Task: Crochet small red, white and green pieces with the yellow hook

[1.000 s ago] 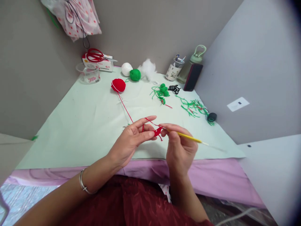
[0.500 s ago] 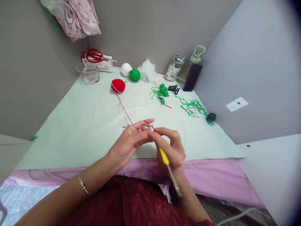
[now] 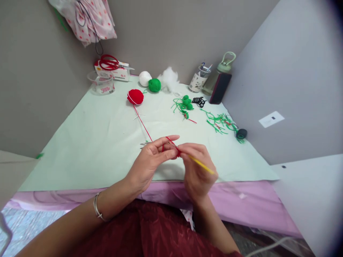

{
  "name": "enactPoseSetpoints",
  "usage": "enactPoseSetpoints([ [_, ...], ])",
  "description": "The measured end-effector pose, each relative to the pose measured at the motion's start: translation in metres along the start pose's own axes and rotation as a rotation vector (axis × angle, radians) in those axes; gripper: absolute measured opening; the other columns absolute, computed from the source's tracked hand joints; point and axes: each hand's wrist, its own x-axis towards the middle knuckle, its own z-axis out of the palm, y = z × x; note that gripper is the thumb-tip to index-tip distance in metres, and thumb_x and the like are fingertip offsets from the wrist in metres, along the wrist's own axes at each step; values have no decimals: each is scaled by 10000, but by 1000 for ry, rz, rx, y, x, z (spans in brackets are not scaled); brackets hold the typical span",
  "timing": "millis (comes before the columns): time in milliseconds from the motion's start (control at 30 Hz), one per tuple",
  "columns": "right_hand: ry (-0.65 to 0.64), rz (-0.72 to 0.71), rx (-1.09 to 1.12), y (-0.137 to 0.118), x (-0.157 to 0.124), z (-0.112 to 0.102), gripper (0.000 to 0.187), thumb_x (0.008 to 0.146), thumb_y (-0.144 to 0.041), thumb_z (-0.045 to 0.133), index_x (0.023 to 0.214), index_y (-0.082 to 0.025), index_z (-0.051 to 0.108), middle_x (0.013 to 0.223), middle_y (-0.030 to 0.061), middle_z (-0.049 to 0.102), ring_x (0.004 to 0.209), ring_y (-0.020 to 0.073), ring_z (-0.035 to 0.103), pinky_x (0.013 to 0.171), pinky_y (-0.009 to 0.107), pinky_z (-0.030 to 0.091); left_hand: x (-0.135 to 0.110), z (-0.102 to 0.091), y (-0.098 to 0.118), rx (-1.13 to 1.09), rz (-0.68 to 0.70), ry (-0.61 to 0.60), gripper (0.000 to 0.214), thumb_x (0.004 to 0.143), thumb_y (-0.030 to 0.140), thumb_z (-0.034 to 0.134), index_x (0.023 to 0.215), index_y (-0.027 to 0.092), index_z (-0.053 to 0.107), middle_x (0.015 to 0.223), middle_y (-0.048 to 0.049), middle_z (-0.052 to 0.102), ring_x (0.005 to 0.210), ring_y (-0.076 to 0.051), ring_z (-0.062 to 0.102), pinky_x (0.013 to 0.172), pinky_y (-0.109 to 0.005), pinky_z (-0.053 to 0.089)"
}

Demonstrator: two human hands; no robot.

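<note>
- Head view, the only one: both hands meet over the near-centre of the pale green table cover [image 3: 88,150].
- Left hand [image 3: 146,162]: thumb and fingers pinched on a small red piece [image 3: 178,153], mostly hidden by fingers. Index finger extended, red yarn [image 3: 144,126] across it.
- Right hand [image 3: 200,169]: closed round a yellow-handled tool [image 3: 202,165], looks like a crochet hook. Handle slants near-right, blurred; its tip is lost among the fingers at the piece.
- Yarn runs far-left to the red ball [image 3: 135,97], which sits on the cover beyond the left hand, well apart from it.
- Metal tips [image 3: 144,144], maybe scissors, lie just left of the left fingers.
- Step, as judged: working a stitch into the red piece. Whether a loop is on the tool, can't tell.
- Next move likely calls for steady yarn tension over the left index, a firm pinch near the working edge, and small right-wrist motion.
</note>
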Motion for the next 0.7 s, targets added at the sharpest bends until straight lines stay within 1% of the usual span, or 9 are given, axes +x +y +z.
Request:
enactPoseSetpoints([
  [67, -21, -120, -132, 3, -3, 0, 353, 963, -104, 692, 1206, -343, 780, 1108, 47, 767, 966, 196, 748, 790, 354, 644, 2, -1, 1, -65, -49, 10, 371, 783, 216, 885, 1147, 188, 819, 904, -19, 758, 864, -138, 677, 907, -279, 528],
  [100, -19, -140, -156, 4, -4, 0, 353, 960, -112, 698, 1209, -348, 781, 1112, 48, 766, 971, 200, 747, 797, 361, 643, 3, -1, 2, -100, -78, 10, 350, 781, 206, 872, 1126, 172, 824, 939, -34, 762, 865, -141, 676, 902, -282, 536],
  [167, 17, -48, -77, 5, -1, -2, 292, 980, -133, 672, 1159, -329, 793, 1035, 41, 769, 905, 190, 737, 768, 356, 630, 4, -3, 5, -147, -123, 10, 297, 786, 183, 836, 1081, 141, 835, 990, -59, 763, 843, -136, 669, 882, -281, 554],
  [233, 71, 130, 125, 5, 4, -4, 226, 1009, -159, 631, 1073, -294, 800, 934, 23, 753, 766, 155, 705, 693, 322, 600, 4, -5, 8, -152, -133, 21, 278, 794, 164, 813, 1069, 134, 839, 987, -64, 762, 813, -125, 658, 863, -273, 559],
  [333, 89, 298, 394, 1, 11, -4, 183, 1019, -206, 627, 993, -267, 798, 881, 6, 732, 639, 115, 646, 612, 282, 555, 2, -3, 9, -87, -76, 14, 293, 814, 176, 813, 1107, 175, 834, 950, -42, 764, 851, -140, 672, 902, -293, 546],
  [400, 57, 305, 425, 0, 12, -2, 159, 1006, -218, 651, 988, -264, 803, 912, 19, 755, 690, 130, 660, 633, 287, 560, 1, -2, 7, -17, -15, -12, 314, 823, 197, 820, 1137, 213, 828, 917, -22, 764, 899, -157, 682, 961, -319, 519],
  [500, 23, 285, 325, -2, 12, 0, 162, 1004, -224, 654, 1011, -264, 810, 933, 31, 774, 727, 145, 657, 664, 304, 568, -1, -1, 4, 59, 32, -24, 316, 837, 220, 820, 1153, 233, 823, 914, -10, 763, 941, -164, 672, 1026, -337, 471],
  [600, 33, 282, 290, -1, 11, -1, 164, 1007, -231, 648, 1007, -267, 808, 864, 16, 744, 695, 145, 649, 664, 314, 570, -1, -3, 4, 40, 2, -27, 381, 847, 238, 828, 1227, 235, 791, 936, -8, 757, 956, -169, 669, 1051, -361, 455],
  [700, 53, 285, 357, 1, 10, -2, 152, 1001, -236, 658, 1011, -274, 806, 890, 15, 744, 699, 143, 669, 669, 319, 576, 0, -4, 7, -35, -51, -42, 478, 841, 227, 834, 1311, 222, 744, 959, -21, 767, 980, -186, 686, 1060, -386, 471],
])
